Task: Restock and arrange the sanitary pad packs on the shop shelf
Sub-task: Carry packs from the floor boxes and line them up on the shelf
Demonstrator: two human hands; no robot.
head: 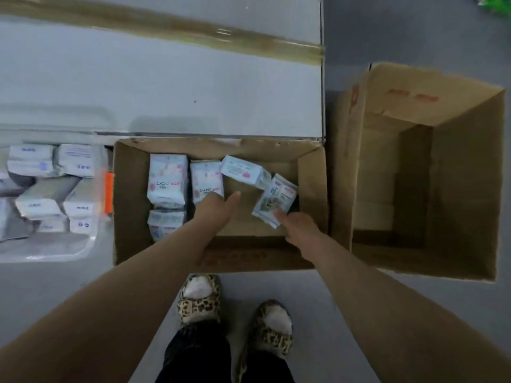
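Two bare hands reach into an open cardboard box (pixel 312 172) on the floor. The right hand (pixel 297 226) touches the near end of a tilted sanitary pad pack (pixel 276 197), whose long axis runs away from it; whether its grip has closed cannot be told. The left hand (pixel 214 203), released with thumb spread, is beside the upright packs (pixel 167 175).

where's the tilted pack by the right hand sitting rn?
Head view: the tilted pack leans in the right part of the middle carton, at the fingertips of the right hand, just below and right of another loose pack.
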